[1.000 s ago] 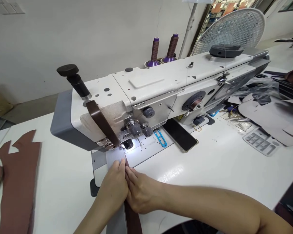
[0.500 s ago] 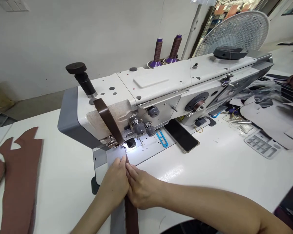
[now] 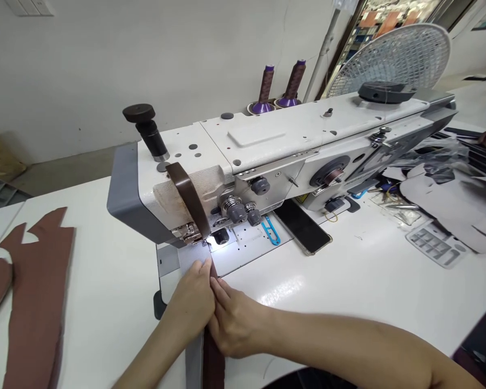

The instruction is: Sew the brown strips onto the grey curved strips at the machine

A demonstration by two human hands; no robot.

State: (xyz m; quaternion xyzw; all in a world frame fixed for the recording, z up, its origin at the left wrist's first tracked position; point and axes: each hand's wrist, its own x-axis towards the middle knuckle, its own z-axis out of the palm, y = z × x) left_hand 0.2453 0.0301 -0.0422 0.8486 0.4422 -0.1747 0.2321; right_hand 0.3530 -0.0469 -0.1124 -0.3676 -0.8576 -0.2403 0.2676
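Observation:
A white industrial sewing machine (image 3: pixel 275 146) stands on the white table (image 3: pixel 368 281). A brown strip (image 3: pixel 191 201) runs down over the machine's head to the lit needle area and comes out toward me as a brown band (image 3: pixel 214 359) beside a grey piece (image 3: pixel 188 262). My left hand (image 3: pixel 192 305) lies flat on the grey piece with its fingers together, pressing it down. My right hand (image 3: pixel 235 319) presses against the brown band just right of the left hand, fingers closed and pointing at the needle. Both hands touch each other.
Brown cut fabric pieces (image 3: pixel 36 292) lie at the table's left. A black phone (image 3: pixel 303 227) and a blue thread clip (image 3: pixel 272 231) sit by the machine base. Two thread cones (image 3: pixel 279 84), a fan (image 3: pixel 392 56) and grey scraps (image 3: pixel 449 200) are at the back right.
The view has shifted a little, so the machine sits further right in the picture. Both hands stay pressed together on the pieces just before the needle.

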